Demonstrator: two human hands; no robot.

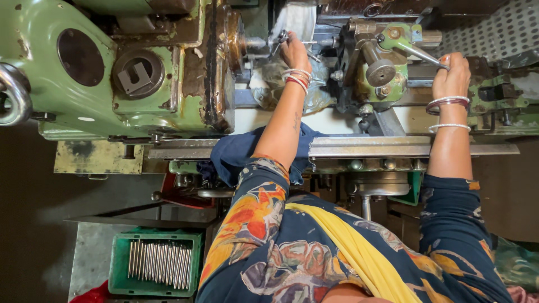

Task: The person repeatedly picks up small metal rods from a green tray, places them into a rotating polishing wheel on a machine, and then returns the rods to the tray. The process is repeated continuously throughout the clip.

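At lathe, right hand grips lever, angled up-left.

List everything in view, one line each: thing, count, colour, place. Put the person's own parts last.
Lathe: one, worn green, across the top.
Lever handle: one, bare metal, top right.
Blue cloth: one, draped over the machine's front rail, centre.
Green crate: one, bottom left, on the floor.
Metal rods: many, silver, lying in the crate.
Left hand: one, bangles at wrist, at the spindle, fingers on a small metal part.
Right hand: one, bangles at wrist, gripping the lever handle.
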